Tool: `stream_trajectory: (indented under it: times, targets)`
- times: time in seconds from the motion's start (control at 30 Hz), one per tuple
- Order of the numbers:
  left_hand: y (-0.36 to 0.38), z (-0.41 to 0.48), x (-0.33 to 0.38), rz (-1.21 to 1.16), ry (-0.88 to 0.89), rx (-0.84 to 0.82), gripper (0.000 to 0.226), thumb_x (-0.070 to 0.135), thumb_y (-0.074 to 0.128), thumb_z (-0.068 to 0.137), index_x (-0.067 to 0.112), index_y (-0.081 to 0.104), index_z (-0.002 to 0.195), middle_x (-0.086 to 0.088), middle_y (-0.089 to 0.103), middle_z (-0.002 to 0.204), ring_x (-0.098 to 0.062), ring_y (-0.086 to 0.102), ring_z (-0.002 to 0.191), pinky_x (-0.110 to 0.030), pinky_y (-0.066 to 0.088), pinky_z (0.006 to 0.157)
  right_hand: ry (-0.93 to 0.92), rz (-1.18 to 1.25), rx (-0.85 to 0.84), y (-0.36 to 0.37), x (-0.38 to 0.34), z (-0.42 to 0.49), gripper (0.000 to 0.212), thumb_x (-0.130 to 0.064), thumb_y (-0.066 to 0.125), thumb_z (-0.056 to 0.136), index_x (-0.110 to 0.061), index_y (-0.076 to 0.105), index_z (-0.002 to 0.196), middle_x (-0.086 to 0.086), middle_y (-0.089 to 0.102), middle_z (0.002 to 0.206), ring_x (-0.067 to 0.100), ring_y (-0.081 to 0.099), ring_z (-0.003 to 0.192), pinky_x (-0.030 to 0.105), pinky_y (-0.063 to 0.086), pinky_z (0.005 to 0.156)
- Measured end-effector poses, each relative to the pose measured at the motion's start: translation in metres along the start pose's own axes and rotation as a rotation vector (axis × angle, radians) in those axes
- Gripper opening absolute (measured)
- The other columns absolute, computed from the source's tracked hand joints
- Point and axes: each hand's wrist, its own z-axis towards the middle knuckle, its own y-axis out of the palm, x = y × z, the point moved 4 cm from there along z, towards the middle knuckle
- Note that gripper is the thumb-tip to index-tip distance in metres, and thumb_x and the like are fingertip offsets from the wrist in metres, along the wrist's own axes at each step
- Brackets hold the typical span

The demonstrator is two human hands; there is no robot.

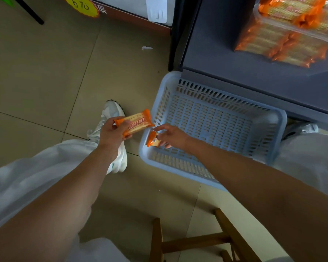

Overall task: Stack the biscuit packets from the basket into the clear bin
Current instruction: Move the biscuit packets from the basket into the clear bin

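Observation:
A pale blue slotted basket point(269, 133) sits on the floor against a dark shelf. My left hand point(112, 134) holds an orange biscuit packet point(135, 122) just left of the basket's near-left corner. Inside that corner my right hand point(171, 136) grips a second orange packet point(153, 141), partly hidden by my fingers. The rest of the basket floor shows no packets. At the top right, a clear bin point(259, 14) on the shelf holds several stacked orange packets point(284, 40).
A grey shelf point(225, 53) juts out above the basket's far side. My white-trousered legs and a white shoe point(110, 118) flank the basket. A wooden stool frame point(193, 241) stands below my arms. A yellow price tag point(81, 5) hangs at top left over tiled floor.

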Motion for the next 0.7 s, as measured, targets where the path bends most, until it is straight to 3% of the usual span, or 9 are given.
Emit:
stream_trajectory:
  times: [0.13,0.3,0.47,0.6,0.7]
  targets:
    - [-0.007,0.008,-0.010,0.016,-0.016,0.011,0.012,0.009,0.065,0.089,0.012,0.057,0.098,-0.010,0.063,0.101,-0.019,0.065,0.084,-0.020,0.057,0.058,0.038,-0.020,-0.043,0.013,0.005,0.014,0.022,-0.014,0.049,0.098,-0.024,0.047,0.118,0.004,0.063,0.089,0.017,0.060,0.077,0.028,0.048,0.069]
    - [-0.007,0.013,-0.015,0.045,-0.029,-0.017,0.021,0.011,0.065,0.089,0.009,0.056,0.108,-0.013,0.063,0.106,-0.016,0.066,0.083,-0.020,0.057,0.060,-0.001,-0.053,-0.028,0.008,0.013,0.019,0.021,-0.023,0.060,0.094,-0.017,0.051,0.113,0.007,0.066,0.096,0.019,0.064,0.082,0.023,0.049,0.065]
    - [-0.005,0.012,-0.016,0.050,-0.045,-0.048,0.023,0.009,0.065,0.089,0.008,0.055,0.110,-0.012,0.062,0.105,-0.019,0.065,0.086,-0.021,0.058,0.062,0.017,-0.047,0.045,0.010,0.015,0.027,0.016,-0.013,0.064,0.090,-0.013,0.051,0.099,0.007,0.065,0.077,0.018,0.063,0.066,0.017,0.048,0.052]
    - [-0.003,0.011,-0.015,0.028,-0.048,-0.082,0.012,0.007,0.064,0.090,0.015,0.058,0.097,-0.008,0.063,0.100,-0.019,0.065,0.085,-0.021,0.057,0.061,0.070,-0.071,0.086,-0.008,0.017,0.026,0.011,-0.006,0.060,0.090,-0.012,0.052,0.095,0.007,0.064,0.072,0.018,0.063,0.064,0.026,0.051,0.060]
    - [0.001,0.009,-0.012,0.030,-0.021,-0.086,0.014,0.006,0.064,0.089,0.019,0.058,0.092,-0.007,0.063,0.098,-0.017,0.065,0.084,-0.020,0.057,0.060,0.043,-0.093,0.140,-0.021,0.023,0.020,0.018,-0.001,0.059,0.089,-0.015,0.052,0.081,0.010,0.062,0.069,0.020,0.062,0.063,0.028,0.051,0.060]
